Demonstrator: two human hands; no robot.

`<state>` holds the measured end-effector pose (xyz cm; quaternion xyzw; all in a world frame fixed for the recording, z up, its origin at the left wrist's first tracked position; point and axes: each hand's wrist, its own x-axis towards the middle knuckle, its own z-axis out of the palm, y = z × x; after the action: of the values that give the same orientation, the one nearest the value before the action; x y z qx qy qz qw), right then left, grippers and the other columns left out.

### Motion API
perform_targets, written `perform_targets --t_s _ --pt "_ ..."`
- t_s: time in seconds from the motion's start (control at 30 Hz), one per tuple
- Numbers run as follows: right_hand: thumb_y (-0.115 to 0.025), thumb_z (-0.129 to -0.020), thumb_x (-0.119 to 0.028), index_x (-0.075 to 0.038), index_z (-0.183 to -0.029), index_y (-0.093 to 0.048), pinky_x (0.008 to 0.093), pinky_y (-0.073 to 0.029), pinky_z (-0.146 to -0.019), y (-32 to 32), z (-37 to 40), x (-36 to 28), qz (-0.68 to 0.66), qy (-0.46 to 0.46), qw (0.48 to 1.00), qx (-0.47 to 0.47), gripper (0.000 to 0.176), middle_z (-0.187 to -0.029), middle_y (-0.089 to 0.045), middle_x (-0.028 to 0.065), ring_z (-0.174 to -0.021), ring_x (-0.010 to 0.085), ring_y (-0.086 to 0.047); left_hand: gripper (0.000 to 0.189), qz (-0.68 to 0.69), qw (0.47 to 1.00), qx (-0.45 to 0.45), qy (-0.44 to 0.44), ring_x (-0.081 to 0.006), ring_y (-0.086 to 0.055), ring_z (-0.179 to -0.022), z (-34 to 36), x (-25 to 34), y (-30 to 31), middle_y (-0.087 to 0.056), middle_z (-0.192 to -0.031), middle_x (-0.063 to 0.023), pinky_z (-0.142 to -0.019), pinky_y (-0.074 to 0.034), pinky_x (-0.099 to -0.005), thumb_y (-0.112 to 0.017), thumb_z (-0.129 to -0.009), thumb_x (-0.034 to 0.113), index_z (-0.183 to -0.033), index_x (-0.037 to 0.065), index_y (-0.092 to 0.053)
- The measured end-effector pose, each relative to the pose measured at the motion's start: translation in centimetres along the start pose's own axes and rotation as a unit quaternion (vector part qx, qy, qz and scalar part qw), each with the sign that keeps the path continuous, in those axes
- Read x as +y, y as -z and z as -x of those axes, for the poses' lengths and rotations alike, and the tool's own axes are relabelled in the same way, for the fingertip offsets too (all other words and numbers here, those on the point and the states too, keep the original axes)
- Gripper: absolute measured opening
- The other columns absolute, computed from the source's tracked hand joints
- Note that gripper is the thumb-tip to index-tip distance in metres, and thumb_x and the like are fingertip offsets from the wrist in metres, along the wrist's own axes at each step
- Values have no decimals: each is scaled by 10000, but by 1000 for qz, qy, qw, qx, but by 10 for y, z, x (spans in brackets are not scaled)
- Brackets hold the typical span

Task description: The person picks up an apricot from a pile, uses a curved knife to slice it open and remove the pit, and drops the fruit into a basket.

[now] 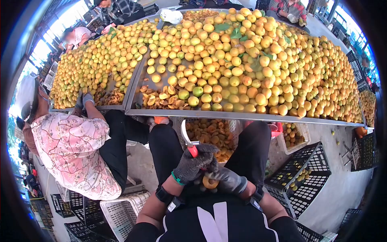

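Note:
My left hand (187, 167), in a dark grey glove, is closed around the red handle (193, 151) of a small curved knife (186, 133), its blade pointing up and away from me. My right hand (229, 180), also gloved, is closed on an apricot (210, 182) just above my lap. The two hands are close together, and the left fingers partly overlap the right ones. Between my knees, a crate (235, 128) holds many cut apricot pieces (209, 133).
A metal-rimmed table (242, 116) ahead bears a large heap of apricots (258, 60) and some cut pieces (165, 98). A co-worker in a pink floral top (72, 149) sits at my left. Black crates (306, 177) stand at right, a white crate (121, 213) at left.

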<state>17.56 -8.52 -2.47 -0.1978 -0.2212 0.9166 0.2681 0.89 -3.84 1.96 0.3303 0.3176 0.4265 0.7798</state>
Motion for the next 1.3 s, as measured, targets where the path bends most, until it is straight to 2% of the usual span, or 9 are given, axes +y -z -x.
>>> perform_targets --t_s 0.23,0.3,0.43,0.47,0.5,0.87,1.03,1.13,1.3 --pt "-662 -874 -189 -29 -1116 -623 333 -527 -693 -8 3 -3 237 192 934 187 292 -1007 -666 54 -876 193 -649 321 -100 992 -17 -78 -208 -647 -816 -6 -5 7 -632 -905 -65 -713 -537 -325 -641 -860 18 -1173 58 -582" --pt "-685 -870 -217 -19 -1018 -650 326 -521 -744 -16 6 -25 657 250 663 256 250 -971 -660 39 -854 186 -648 368 -18 995 -21 -97 -207 -642 -795 -10 -8 -1 -619 -876 -58 -715 -536 -325 -627 -864 16 -1221 69 -555" --pt "-646 -912 -281 -24 -1038 -627 318 -517 -753 -14 8 -28 657 198 691 228 287 -949 -652 51 -825 189 -646 447 101 991 41 -73 -151 -572 -619 -13 1 -7 -567 -812 -34 -538 -474 -285 -618 -868 24 -1294 74 -496" --pt "-618 -932 -295 -24 -1065 -611 316 -521 -732 -18 9 -25 385 144 895 170 302 -957 -651 59 -812 190 -647 443 149 988 4 -42 -123 -538 -563 -12 2 -4 -556 -801 -23 -472 -430 -259 -622 -874 30 -1297 62 -495" --pt "-589 -952 -308 -24 -1093 -595 313 -525 -711 -20 9 -22 67 73 991 90 318 -964 -650 67 -799 192 -649 443 149 988 2 -40 -123 -538 -563 -11 2 -3 -556 -801 -23 -472 -430 -259 -622 -874 30 -1297 62 -495" --pt "-622 -923 -226 -12 -1180 -555 287 -498 -820 2 2 6 -7 55 994 92 341 -1029 -645 96 -909 188 -632 321 17 989 135 -66 -131 -552 -626 -13 -7 -15 -552 -756 -31 -520 -452 -265 -604 -898 27 -1215 43 -554" --pt "-731 -829 -123 -17 -1147 -542 238 -509 -657 3 -4 -6 497 220 810 219 385 -949 -654 85 -797 115 -637 98 113 981 138 -71 -127 -444 -469 -19 -4 -2 -461 -664 4 -412 -375 -277 -587 -917 108 -1006 77 -558" --pt "-746 -799 -78 -23 -1159 -531 229 -508 -643 -22 12 -27 305 94 925 204 423 -1009 -657 96 -761 109 -634 169 229 967 49 -98 -101 -377 -418 -20 6 7 -423 -614 4 -372 -318 -247 -567 -959 207 -1056 73 -598" --pt "-719 -824 -79 -26 -1243 -481 209 -493 -613 1 16 -24 169 23 970 172 485 -1073 -634 97 -721 113 -616 153 229 962 -29 -145 -102 -370 -411 -18 11 5 -423 -605 -3 -367 -331 -255 -575 -955 209 -1030 78 -593"
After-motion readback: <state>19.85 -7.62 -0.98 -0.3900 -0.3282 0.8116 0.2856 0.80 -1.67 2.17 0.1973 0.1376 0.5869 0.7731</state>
